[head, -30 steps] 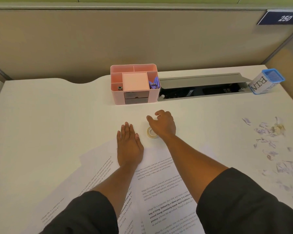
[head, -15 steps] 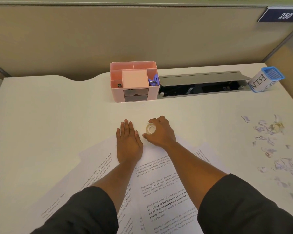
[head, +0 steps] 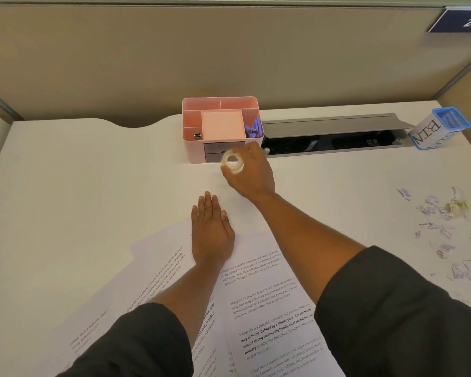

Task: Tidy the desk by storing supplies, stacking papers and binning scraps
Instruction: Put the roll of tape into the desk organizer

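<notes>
My right hand point(head: 252, 175) holds a clear roll of tape point(head: 232, 162) in the air, just in front of the pink desk organiser point(head: 196, 152) at the back of the desk. The organiser has several open compartments, a purple clip point(head: 253, 130) in its right one and two grey drawers below. My left hand point(head: 211, 231) lies flat, fingers together, on the top edge of the printed paper sheets point(head: 267, 303) spread loosely across the near desk. Torn paper scraps point(head: 441, 227) are scattered at the right. A small blue-rimmed cup labelled BIN point(head: 435, 130) stands at the back right.
An open grey cable tray point(head: 335, 137) runs along the back of the desk between the organiser and the bin. Beige partition walls close the desk at the back and sides. The white desktop point(head: 93, 186) stretches to the left.
My right hand closed on the tape roll, lifted it off the desk and carried it forward toward the organiser. My left hand stayed flat on the papers.
</notes>
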Demonstrator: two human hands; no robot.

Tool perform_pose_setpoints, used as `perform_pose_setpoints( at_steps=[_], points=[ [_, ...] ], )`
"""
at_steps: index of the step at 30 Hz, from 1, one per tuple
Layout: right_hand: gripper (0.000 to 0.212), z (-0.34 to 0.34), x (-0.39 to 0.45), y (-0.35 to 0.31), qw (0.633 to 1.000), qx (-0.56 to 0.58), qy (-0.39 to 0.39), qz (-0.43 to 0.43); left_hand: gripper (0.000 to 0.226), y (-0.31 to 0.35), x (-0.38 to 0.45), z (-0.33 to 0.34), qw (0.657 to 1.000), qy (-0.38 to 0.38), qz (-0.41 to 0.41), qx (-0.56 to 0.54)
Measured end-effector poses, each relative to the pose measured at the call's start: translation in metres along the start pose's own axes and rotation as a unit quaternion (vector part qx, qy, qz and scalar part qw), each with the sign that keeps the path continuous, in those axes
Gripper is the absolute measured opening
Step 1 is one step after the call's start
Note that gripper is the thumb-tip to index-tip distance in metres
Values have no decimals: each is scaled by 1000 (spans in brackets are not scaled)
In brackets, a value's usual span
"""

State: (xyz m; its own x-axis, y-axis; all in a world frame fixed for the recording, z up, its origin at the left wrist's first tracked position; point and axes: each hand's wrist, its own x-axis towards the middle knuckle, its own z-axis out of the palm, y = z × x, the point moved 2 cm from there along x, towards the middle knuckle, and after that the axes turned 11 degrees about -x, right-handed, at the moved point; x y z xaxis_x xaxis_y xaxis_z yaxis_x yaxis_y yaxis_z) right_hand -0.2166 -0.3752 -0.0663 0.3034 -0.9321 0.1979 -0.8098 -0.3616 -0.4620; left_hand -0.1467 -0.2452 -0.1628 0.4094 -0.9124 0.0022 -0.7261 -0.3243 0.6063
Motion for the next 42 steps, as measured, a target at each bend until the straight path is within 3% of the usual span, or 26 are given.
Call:
perform_pose_setpoints(
  at_steps=[3, 9, 27, 34, 42],
  points=[
    [40, -7, 28, -11, 999, -2, 32, -10, 59, 0, 0, 1, 1000, -2, 3, 3],
    [37, -9, 68, -23, 999, -26, 33, 10, 60, -2, 0, 2, 1000, 0, 2, 18],
    [52, 8, 90, -26, 997, -47, -28, 62, 56, -3, 1, 5, 1000, -1, 0, 22],
    [51, -1, 77, -23, 997, -24, 59, 45, 57, -4, 2, 7, 999, -20, -4, 42],
    [45, -14, 11, 0, 993, 52, 83, 64, 58, 1, 1, -1, 996, -65, -14, 60]
  ],
)
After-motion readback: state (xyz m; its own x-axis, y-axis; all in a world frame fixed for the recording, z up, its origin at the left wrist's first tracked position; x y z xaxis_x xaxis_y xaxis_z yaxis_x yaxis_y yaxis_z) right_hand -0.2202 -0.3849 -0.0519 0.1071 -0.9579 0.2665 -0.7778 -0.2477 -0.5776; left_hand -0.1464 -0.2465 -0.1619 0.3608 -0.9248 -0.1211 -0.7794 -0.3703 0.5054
